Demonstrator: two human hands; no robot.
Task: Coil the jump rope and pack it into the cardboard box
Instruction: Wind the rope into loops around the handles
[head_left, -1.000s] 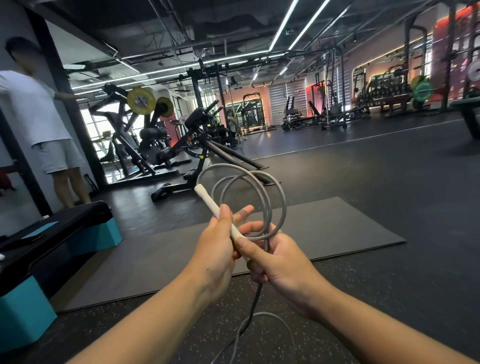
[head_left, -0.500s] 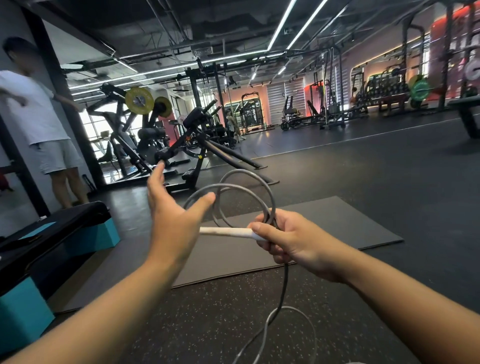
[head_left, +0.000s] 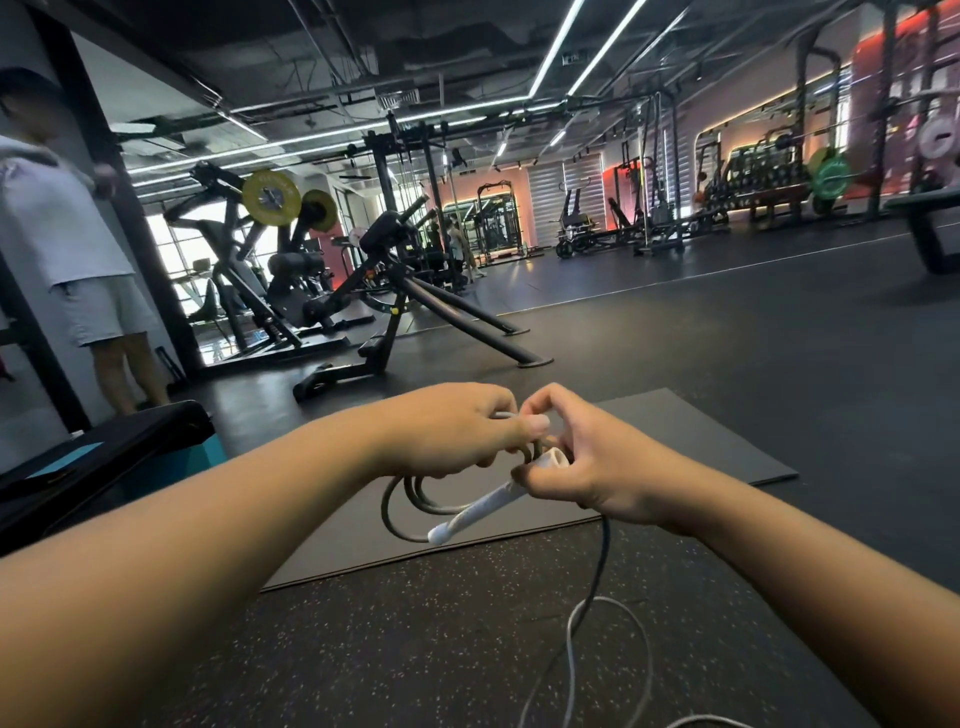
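Both hands meet at chest height, fingertips nearly touching. The left hand is clenched over the top of the rope loops; the right hand pinches the white handle near its upper end, thumb and forefinger closed on it. The handle slants down and left, its rounded tip hanging free. Below the left hand two or three grey loops droop in a small coil — thin, smooth cord. From under the right hand the rest of the rope drops to the speckled floor and curls there in a loose pale loop. Behind the hands lies a dark mat; left of it a black bench on teal blocks, a person standing beyond — then machines.
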